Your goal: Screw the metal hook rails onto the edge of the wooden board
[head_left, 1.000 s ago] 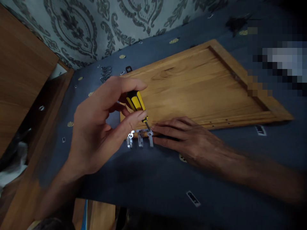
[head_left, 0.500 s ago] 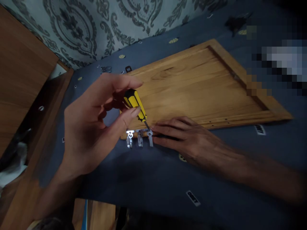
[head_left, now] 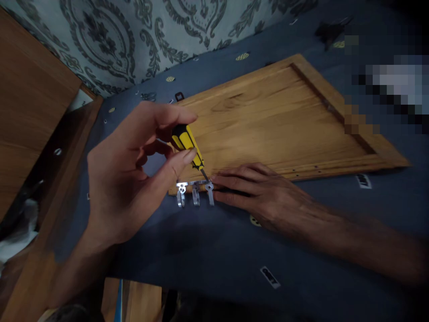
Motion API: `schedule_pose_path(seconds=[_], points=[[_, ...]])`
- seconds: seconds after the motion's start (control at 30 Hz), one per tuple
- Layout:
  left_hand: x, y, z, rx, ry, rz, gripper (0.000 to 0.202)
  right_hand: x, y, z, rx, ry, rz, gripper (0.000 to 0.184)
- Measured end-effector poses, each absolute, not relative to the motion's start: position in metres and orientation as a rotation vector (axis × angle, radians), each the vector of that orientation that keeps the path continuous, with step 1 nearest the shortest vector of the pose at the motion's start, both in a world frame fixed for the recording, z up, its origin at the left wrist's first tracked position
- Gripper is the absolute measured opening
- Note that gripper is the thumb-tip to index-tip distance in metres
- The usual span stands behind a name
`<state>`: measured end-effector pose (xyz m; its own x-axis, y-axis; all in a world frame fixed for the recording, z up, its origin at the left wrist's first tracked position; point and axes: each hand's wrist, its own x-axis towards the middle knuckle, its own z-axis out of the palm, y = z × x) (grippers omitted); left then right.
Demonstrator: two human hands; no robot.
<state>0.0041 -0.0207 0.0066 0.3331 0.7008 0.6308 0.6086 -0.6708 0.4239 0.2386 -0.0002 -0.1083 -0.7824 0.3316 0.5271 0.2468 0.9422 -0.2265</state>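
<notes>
The wooden panel (head_left: 268, 120) lies flat on a blue patterned cloth (head_left: 208, 250), its near edge facing the person, with bare cloth in front and a brown cabinet (head_left: 27, 112) close on the left. The screwdriver (head_left: 187, 143) has a stubby yellow-and-black handle and a short dark shaft. The left hand (head_left: 130, 179) has its grip pinched round that handle, tip slanting down onto a three-hook metal bracket (head_left: 195, 192) at the panel's near corner. The right hand (head_left: 261, 192) lies flat (grip released), fingertips just beside the bracket.
</notes>
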Motion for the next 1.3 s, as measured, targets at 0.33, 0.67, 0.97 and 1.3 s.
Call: schedule_pose_path(seconds=[0.33, 0.67, 0.97, 1.3], points=[[0.005, -0.020, 0.009, 2.632, 1.184, 1.146, 0.026, 0.238, -0.001, -0.116, -0.430, -2.469, 0.189, 0.047], [0.004, -0.019, 0.005, 2.452, 1.136, 1.204, 0.041, 0.239, 0.001, -0.110, -0.427, -2.530, 0.196, 0.047], [0.012, -0.031, 0.017, 2.242, 1.352, 1.227, 0.023, 0.238, -0.002, -0.112, -0.437, -2.524, 0.231, 0.046], [0.009, -0.026, 0.009, 2.425, 1.334, 1.180, 0.025, 0.239, -0.002, -0.111, -0.422, -2.521, 0.218, 0.043]])
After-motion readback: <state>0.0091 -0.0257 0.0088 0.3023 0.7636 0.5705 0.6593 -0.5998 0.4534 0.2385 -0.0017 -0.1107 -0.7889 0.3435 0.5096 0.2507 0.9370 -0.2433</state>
